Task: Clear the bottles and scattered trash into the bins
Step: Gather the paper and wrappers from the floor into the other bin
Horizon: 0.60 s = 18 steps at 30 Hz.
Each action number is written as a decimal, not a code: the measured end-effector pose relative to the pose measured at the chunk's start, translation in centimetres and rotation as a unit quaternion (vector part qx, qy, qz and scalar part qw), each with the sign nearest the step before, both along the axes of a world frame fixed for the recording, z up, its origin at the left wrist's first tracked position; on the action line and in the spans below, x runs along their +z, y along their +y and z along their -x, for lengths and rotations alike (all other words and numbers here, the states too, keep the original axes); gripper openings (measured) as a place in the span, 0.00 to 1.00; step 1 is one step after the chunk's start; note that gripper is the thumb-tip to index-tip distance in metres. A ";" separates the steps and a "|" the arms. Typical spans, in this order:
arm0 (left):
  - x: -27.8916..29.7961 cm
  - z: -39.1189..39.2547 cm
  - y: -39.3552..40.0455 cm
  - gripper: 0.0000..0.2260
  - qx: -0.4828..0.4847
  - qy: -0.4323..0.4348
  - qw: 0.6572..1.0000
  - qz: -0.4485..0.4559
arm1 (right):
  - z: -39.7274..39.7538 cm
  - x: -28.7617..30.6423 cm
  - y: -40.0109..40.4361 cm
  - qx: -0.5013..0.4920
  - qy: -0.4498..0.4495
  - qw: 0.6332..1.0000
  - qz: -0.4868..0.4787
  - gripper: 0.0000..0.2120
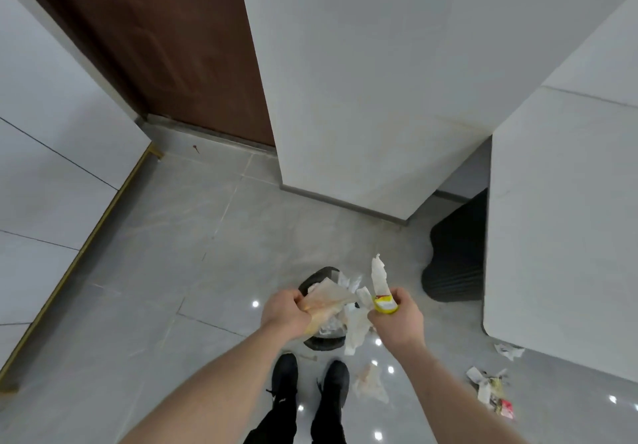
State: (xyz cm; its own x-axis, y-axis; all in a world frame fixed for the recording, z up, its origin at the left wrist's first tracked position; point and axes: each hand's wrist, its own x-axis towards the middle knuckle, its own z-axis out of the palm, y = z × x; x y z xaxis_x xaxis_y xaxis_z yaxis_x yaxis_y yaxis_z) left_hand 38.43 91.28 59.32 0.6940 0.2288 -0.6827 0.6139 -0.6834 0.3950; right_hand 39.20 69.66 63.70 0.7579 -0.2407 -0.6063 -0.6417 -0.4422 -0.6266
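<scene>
Two black shoes [310,388] stand on the floor [172,254], a clear wrapper [371,383] just beside the right one. Above them the left hand [284,312] grips a tan wrapper [328,300], fingers curled round it; the right hand [400,316] clamps a yellow packet [384,304]. Both hang over the bin [316,279]. Best to let go directly above the opening, so nothing drifts wide. More scraps [492,390] lie well to the right.

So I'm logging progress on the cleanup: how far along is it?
Partly done. The black bin already holds some wrappers. Over it, the left hand grips a tan wrapper and the right hand a yellow wrapper. Left: floor scraps, litter and paper.
</scene>
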 end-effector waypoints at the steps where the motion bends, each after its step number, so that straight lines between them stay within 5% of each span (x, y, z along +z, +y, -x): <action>1: -2.0 -0.7 -0.2 0.07 0.010 0.006 1.000 0.006 | -0.8 -1.9 0.1 -0.003 0.005 1.000 -0.001 0.11; 11: -23.8 -3.5 -2.4 0.01 0.077 0.074 0.993 0.042 | -3.5 -22.6 0.8 -0.072 0.041 0.996 -0.035 0.13; 16: -31.2 -4.0 -3.7 0.06 0.065 0.077 0.994 0.036 | -3.1 -29.4 1.1 -0.065 0.059 0.996 -0.015 0.14; 18: -33.4 -3.8 -3.7 0.17 0.030 0.071 0.997 0.023 | -3.2 -31.4 1.4 -0.058 0.062 0.996 -0.011 0.15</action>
State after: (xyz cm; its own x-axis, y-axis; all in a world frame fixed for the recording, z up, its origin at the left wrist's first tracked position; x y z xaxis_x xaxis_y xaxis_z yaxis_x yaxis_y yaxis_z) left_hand 42.24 87.56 25.87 0.5755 0.2342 -0.7836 0.7055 -0.6268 0.3308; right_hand 42.37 71.05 32.28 0.6453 -0.3084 -0.6989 -0.7603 -0.3484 -0.5483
